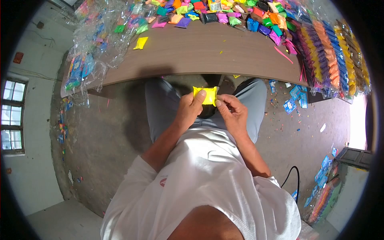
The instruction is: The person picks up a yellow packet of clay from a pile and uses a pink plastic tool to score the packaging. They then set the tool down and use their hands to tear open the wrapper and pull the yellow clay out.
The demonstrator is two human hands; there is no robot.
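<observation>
A white shirt (208,184) fills the bottom of the view, closest to the lens, its sleeves running up to two bare forearms. Past it are the knees of grey trousers (160,104), and above the lap the two hands meet on one small yellow packet (206,95).

The left hand (191,109) has its grip closed on the packet's left side, the thumb pressed flat across the front face and the fingers curled behind. The right hand (232,112) pinches the packet's right edge, its grip closed too, thumb tip against the yellow film and the other fingers bent under. The packet is held level, in the air just in front of the near edge of the desk (200,60) and not touching it.

The desk is a brown board with a bare middle. One loose yellow piece (141,43) lies alone toward its left. A heap of coloured packets (224,14) runs along the far edge: pink, orange, green, blue, purple, black. On the right, long strips of packets (332,56) lie side by side in colour rows and hang over the desk's end. On the left, crumpled clear wrappers (100,36) pile up.

Below, the concrete floor (104,136) is dotted with scraps. Blue packets (294,100) lie to the right of the knees, and a black cable (294,176) loops near the right elbow. A window (12,116) shows at far left.
</observation>
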